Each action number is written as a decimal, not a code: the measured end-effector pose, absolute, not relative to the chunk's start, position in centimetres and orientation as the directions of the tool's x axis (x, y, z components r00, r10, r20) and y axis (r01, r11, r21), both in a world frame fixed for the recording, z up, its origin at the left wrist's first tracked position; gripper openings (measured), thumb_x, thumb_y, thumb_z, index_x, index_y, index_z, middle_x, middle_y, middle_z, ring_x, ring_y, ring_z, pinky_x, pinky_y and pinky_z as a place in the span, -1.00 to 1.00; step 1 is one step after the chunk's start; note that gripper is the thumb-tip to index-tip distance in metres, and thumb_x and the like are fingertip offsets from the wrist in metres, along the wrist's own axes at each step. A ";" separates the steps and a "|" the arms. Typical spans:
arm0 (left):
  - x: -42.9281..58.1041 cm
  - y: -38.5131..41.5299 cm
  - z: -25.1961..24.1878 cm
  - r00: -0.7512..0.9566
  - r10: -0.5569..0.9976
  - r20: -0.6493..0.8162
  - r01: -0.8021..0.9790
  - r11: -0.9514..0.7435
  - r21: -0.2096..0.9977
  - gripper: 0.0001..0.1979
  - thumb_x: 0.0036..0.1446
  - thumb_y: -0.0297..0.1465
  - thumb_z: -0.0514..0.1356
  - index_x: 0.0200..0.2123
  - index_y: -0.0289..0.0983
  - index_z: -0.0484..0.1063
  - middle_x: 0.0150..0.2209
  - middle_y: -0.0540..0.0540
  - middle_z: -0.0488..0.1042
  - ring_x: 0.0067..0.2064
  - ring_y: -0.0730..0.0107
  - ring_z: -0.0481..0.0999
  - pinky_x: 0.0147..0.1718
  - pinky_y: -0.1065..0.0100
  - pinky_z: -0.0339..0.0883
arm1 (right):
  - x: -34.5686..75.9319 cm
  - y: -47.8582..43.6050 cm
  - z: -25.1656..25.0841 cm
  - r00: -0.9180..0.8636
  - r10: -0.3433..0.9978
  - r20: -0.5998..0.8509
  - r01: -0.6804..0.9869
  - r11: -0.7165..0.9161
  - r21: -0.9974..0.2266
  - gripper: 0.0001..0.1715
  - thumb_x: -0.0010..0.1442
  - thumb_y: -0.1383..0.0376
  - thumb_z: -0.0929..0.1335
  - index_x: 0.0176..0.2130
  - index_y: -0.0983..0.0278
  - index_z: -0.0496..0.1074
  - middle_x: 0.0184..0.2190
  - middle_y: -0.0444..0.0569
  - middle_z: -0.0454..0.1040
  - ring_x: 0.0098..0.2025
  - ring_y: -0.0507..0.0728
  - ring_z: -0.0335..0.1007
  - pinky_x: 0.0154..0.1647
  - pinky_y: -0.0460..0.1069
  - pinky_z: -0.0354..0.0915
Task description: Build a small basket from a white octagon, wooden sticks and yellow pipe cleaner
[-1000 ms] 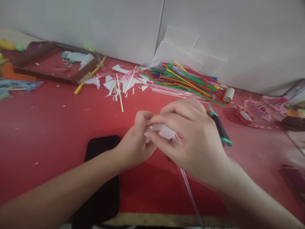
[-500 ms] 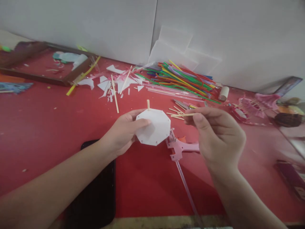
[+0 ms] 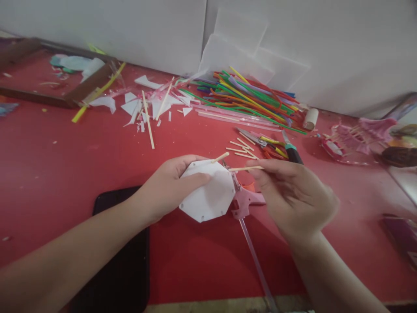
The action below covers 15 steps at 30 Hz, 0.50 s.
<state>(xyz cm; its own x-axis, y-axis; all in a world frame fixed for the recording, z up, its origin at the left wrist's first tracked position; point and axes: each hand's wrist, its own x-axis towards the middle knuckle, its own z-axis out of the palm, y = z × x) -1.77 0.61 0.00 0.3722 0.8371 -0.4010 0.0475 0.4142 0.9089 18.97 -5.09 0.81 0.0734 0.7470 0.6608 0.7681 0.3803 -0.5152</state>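
My left hand (image 3: 176, 184) grips a white octagonal board (image 3: 211, 193) by its left side, thumb across the face. Small holes or dots run near the board's corners. A short wooden stick (image 3: 221, 158) juts from its upper edge. Between thumb and fingertips, my right hand (image 3: 289, 193) pinches another wooden stick (image 3: 243, 168), whose free end is at the board's upper right corner; whether it touches cannot be made out. Behind the board and right hand lies a pink glue gun (image 3: 247, 200), partly hidden, with a clear glue stick (image 3: 257, 261) trailing from it.
Beyond my hands lie several cut sticks (image 3: 241, 148), scissors (image 3: 250, 137) and a cutter knife (image 3: 291, 148). Colourful pipe cleaners (image 3: 250, 98) and white scraps (image 3: 130, 104) are near the wall. A black tablet-like slab (image 3: 127, 261) sits under my left forearm; a brown frame (image 3: 74, 91) stands far left.
The board has turned clockwise and come closer, so its stick leans right. My right hand has brought its stick left and down to the board's corner. The view has shifted slightly.
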 end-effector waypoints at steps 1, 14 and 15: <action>-1.8 0.6 0.0 0.375 0.837 -0.398 0.050 0.411 0.910 -0.67 0.01 -0.28 0.37 -0.12 -0.22 0.58 -0.33 -0.12 0.65 -0.46 0.30 0.59 -0.58 0.43 0.38 | 18.9 -5.1 0.8 0.057 0.742 0.668 0.779 0.385 -0.494 -0.71 0.17 0.40 0.46 -0.12 0.08 0.52 -0.28 -0.17 0.67 -0.33 0.11 0.64 -0.34 0.00 0.58; -1.8 0.6 0.5 0.366 0.849 -0.382 0.092 0.375 0.922 -0.69 0.05 -0.30 0.34 -0.10 -0.19 0.57 -0.37 -0.02 0.63 -0.49 0.43 0.54 -0.61 0.52 0.33 | 18.8 -5.0 0.6 -0.077 0.674 0.735 0.836 0.445 -0.321 -0.71 0.18 0.44 0.46 -0.12 0.11 0.52 -0.28 -0.17 0.67 -0.33 0.11 0.64 -0.29 -0.01 0.59; -1.8 0.6 0.6 0.379 0.844 -0.380 0.097 0.372 0.923 -0.70 0.06 -0.30 0.34 -0.10 -0.19 0.57 -0.37 -0.01 0.63 -0.49 0.45 0.54 -0.61 0.54 0.33 | 18.8 -4.9 0.7 -0.100 0.657 0.748 0.841 0.457 -0.289 -0.71 0.18 0.45 0.46 -0.13 0.13 0.51 -0.28 -0.17 0.67 -0.33 0.10 0.64 -0.29 -0.02 0.59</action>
